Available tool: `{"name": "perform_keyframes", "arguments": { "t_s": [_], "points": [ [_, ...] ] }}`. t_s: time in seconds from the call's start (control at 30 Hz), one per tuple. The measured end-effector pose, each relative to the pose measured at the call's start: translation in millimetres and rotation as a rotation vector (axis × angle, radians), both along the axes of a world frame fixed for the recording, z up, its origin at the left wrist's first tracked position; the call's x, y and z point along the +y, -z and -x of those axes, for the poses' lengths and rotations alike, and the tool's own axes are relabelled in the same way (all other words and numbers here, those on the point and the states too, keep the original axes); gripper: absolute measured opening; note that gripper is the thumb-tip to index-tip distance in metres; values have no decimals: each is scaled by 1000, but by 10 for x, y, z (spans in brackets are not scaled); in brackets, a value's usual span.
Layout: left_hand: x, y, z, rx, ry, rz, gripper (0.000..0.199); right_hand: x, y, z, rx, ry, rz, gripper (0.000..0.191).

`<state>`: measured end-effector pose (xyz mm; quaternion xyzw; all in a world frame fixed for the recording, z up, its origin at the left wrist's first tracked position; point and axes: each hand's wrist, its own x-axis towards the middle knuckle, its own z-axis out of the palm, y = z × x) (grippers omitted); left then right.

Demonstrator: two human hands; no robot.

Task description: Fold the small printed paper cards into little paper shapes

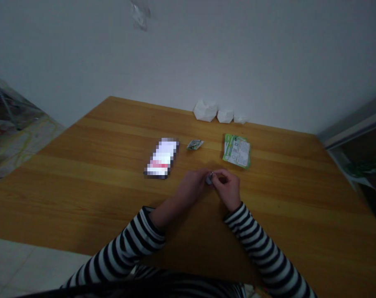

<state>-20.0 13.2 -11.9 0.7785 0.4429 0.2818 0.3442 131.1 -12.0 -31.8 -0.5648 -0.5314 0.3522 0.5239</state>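
Note:
My left hand (192, 186) and my right hand (228, 186) meet above the middle of the wooden table (113, 145). Between their fingertips is a small grey-white shiny piece (209, 179), too small and dim to name. Both hands are closed around it in a pinch; the left fingers are partly hidden behind the back of the hand. Just beyond them lies a small crumpled green and silver wrapper (194, 144). To the right of it is a short stack of flat green and white printed packets (237, 151).
A phone (162, 158) with a lit, blurred-out screen lies left of the hands. Three white crumpled or folded papers (206, 111) stand along the table's back edge against the pale wall (253, 54). On the right is a dark shelf-like opening (362, 161).

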Motion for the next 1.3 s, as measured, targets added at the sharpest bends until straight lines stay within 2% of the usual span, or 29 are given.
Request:
{"name": "perform_keyframes", "arguments": {
  "t_s": [0.07,0.17,0.33,0.47,0.67,0.77,0.97,1.13,1.3],
  "points": [
    [41,-14,62,144,63,-48,23,-1,12,-34,-76,-75,-7,16],
    [74,-61,120,229,67,-84,19,-7,2,-49,-127,-145,-7,14],
    [55,-133,119,236,98,-111,19,-18,-33,-48,-46,-177,10,13],
    [65,-110,116,190,133,-89,20,-29,-40,-45,5,-228,42,13],
    [91,-76,78,131,12,-103,26,-16,-15,-10,223,-142,58,19],
    [92,-84,61,131,-7,-74,27,-6,-4,-22,181,-162,41,17],
    [98,-113,107,299,122,-92,25,-28,-33,-50,-41,-219,-6,10],
    [126,-149,173,299,257,-180,25,-44,-75,-46,69,-277,49,16],
    [146,-137,177,264,303,-219,28,-44,-54,-61,177,-346,116,20]
  ]
}}
